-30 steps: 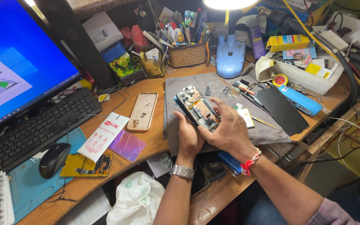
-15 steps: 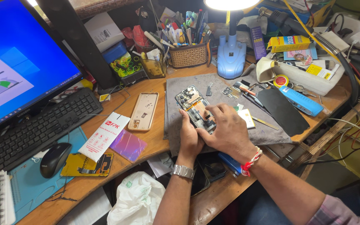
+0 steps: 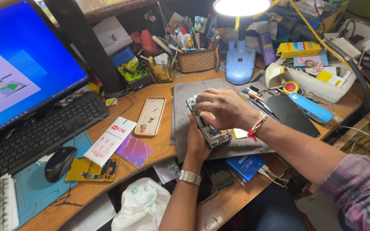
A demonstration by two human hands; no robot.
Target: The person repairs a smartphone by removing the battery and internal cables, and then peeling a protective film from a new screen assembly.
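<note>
Single head view, steeply downward, close over the desk (image 3: 159, 149).

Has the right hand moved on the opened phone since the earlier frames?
Yes. The right hand has shifted from the opened phone's near end to its far end, toward the blue lamp base.

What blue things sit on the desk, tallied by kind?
Blue plastic desk lamp base: 1
Blue rectangular box at desk edge: 1
Blue flat handheld device: 1
Blue work mat under the mouse: 1
Total: 4
</note>
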